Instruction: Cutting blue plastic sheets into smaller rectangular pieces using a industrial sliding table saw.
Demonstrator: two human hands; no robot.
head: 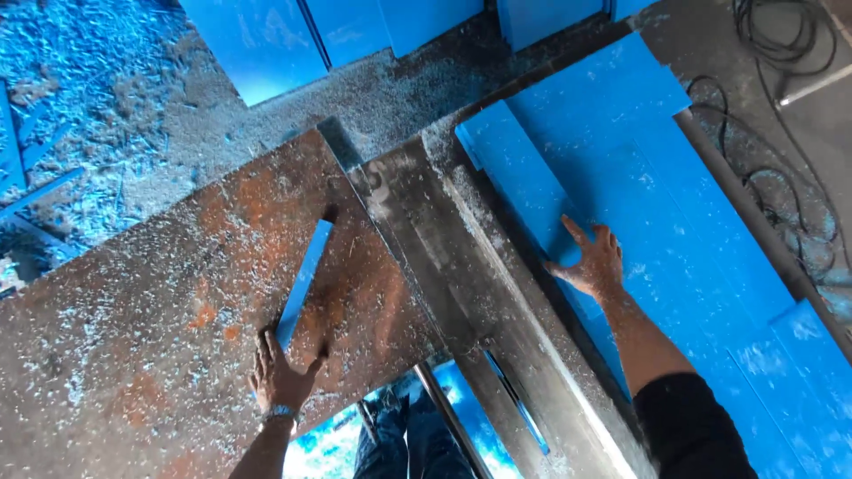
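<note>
The left hand (282, 371) pinches the blue strip (304, 282) on the rusty bench (133, 293). The right hand (592, 263), grip spread, presses flat on the blue board (639, 160).

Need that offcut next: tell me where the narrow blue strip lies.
In the head view, left of centre: narrow blue strip on the rusty table, its near end under the left hand.

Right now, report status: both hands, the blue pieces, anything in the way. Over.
Left hand on narrow blue strip, rusty metal table. Right hand flat on stacked blue boards. Shavings everywhere; black cable beside boards.
</note>
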